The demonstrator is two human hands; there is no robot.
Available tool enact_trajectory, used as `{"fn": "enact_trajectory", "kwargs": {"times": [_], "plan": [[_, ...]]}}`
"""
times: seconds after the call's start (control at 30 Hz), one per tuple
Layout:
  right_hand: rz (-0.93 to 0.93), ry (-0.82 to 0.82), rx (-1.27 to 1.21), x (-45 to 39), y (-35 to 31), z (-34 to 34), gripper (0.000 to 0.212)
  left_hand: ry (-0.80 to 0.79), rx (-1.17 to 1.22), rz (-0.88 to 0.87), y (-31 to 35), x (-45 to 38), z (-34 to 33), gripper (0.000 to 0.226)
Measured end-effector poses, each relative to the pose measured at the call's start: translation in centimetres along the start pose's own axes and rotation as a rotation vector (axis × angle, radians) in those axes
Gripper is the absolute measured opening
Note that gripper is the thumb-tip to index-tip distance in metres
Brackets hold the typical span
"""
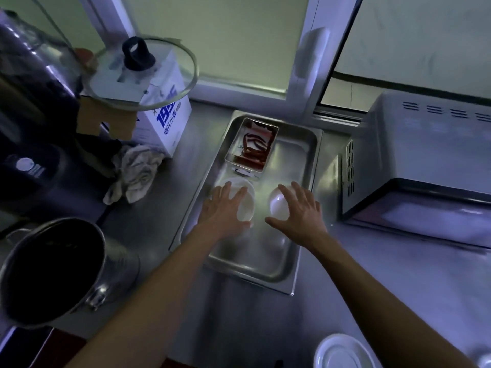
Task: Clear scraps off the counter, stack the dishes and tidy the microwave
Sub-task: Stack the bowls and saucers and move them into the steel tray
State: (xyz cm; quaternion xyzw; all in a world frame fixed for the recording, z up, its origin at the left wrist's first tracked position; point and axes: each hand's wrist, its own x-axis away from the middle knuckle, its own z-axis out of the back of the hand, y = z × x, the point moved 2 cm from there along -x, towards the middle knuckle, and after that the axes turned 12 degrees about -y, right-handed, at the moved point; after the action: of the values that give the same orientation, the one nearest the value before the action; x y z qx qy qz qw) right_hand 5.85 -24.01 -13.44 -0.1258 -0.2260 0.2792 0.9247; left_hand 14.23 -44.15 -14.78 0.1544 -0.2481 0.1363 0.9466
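The left hand (223,205) lies with fingers spread over a white bowl (245,205); the right hand (300,208) lies the same way over a second white bowl (277,204); whether either one truly grasps its bowl I cannot tell. Both bowls sit side by side in a steel tray (265,256) on the counter (385,274). At 12 o'clock from the bowls, a small tin of red chillies (252,144). At 3 o'clock, the microwave (425,160). At 9 o'clock, a crumpled rag (135,173); at 7 o'clock a steel pot (53,272); at 5 o'clock a white plate (342,353)
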Motion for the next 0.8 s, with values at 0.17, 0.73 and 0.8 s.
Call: {"fn": "enact_trajectory", "kwargs": {"times": [0.17, 0.73, 0.8], "plan": [[-0.026, 0.015, -0.009, -2.4, 0.0, -0.1, 0.097, 0.037, -0.014, -0.049, -0.6, -3.5, 0.9, 0.102], [-0.071, 0.004, -0.003, -5.9, 0.4, -1.1, 0.099, -0.094, -0.071, -0.087, -1.5, -9.1, -0.7, 0.113], [-0.068, 0.001, -0.003, -6.0, 0.4, -1.3, 0.099, -0.090, -0.074, -0.088, -1.5, -9.1, -1.0, 0.114]]}}
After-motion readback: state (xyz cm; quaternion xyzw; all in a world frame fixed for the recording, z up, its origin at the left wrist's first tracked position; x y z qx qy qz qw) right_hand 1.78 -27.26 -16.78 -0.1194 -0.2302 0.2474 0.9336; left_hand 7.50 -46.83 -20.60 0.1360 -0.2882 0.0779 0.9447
